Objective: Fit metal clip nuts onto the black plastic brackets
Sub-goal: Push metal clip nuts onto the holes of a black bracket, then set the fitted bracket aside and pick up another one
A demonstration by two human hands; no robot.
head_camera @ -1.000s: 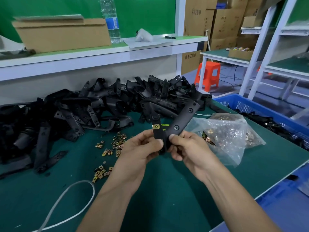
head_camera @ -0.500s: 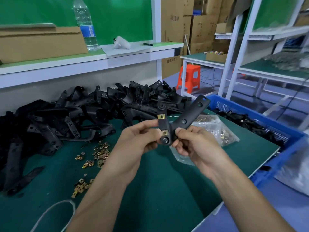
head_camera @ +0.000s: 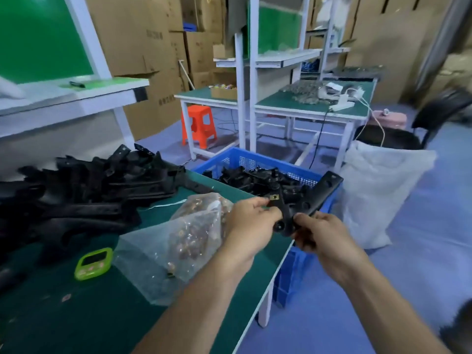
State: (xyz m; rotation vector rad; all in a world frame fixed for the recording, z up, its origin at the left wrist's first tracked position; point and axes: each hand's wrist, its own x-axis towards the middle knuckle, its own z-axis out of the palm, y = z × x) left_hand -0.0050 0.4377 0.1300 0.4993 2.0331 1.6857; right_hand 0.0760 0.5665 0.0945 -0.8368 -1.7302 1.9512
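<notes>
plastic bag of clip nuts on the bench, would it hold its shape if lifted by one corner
Probably floppy: the plastic bag lies crumpled and slumped. Likely heavy for its size, given the heap of metal clip nuts inside; they would probably shift.

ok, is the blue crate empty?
No, the blue crate has a heap of black brackets lying in it.

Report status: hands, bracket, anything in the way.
Left hand and right hand grip bracket. Clip nut on one arm. Crate behind it, nothing in the way.
</notes>
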